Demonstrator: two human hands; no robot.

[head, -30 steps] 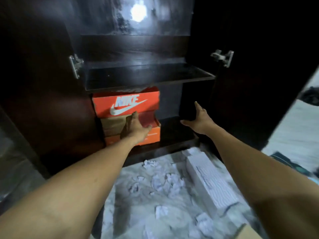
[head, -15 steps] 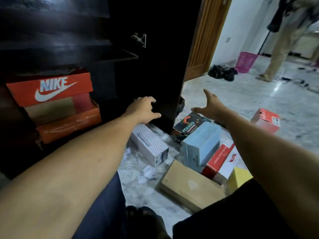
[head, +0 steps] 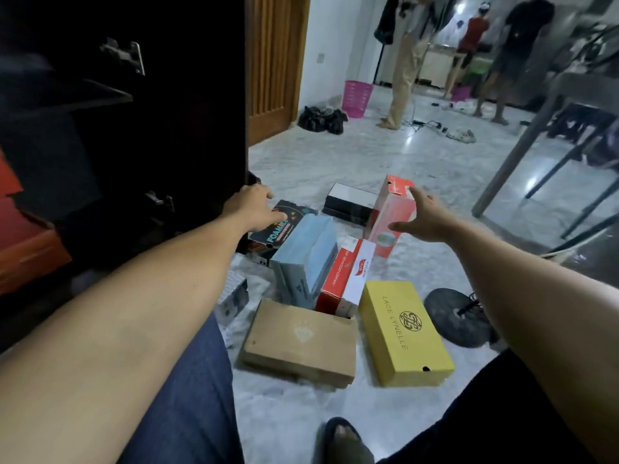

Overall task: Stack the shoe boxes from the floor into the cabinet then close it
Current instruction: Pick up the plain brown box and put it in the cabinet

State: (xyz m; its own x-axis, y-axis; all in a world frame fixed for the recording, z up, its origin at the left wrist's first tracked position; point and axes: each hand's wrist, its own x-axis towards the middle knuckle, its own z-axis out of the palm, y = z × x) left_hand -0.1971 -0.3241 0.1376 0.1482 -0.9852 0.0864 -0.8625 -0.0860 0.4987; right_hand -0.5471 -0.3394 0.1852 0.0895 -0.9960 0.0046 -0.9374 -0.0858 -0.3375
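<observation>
Several shoe boxes lie on the marble floor: a yellow box [head: 403,333], a brown cardboard box [head: 301,341], a light blue box [head: 306,259], a red and white box [head: 348,274], a black FOAMIES box [head: 279,229], a black and white box [head: 351,202] and a tall red box [head: 392,214] standing on end. My right hand [head: 423,214] is spread open just right of the tall red box, fingers near its top. My left hand [head: 256,207] hovers open over the black FOAMIES box, beside the dark cabinet door [head: 187,122]. Orange boxes [head: 23,249] sit in the cabinet at far left.
A black round fan base [head: 459,316] lies right of the yellow box. A table with dark legs [head: 522,142] stands at right. A pink basket [head: 357,98], a black bag [head: 321,119] and people stand farther back. A white box [head: 234,299] lies by my knee.
My view has swung right from the cabinet to the floor boxes. Both hands left the cabinet; the right hand reached out to the tall red box, the left moved over the black box.
</observation>
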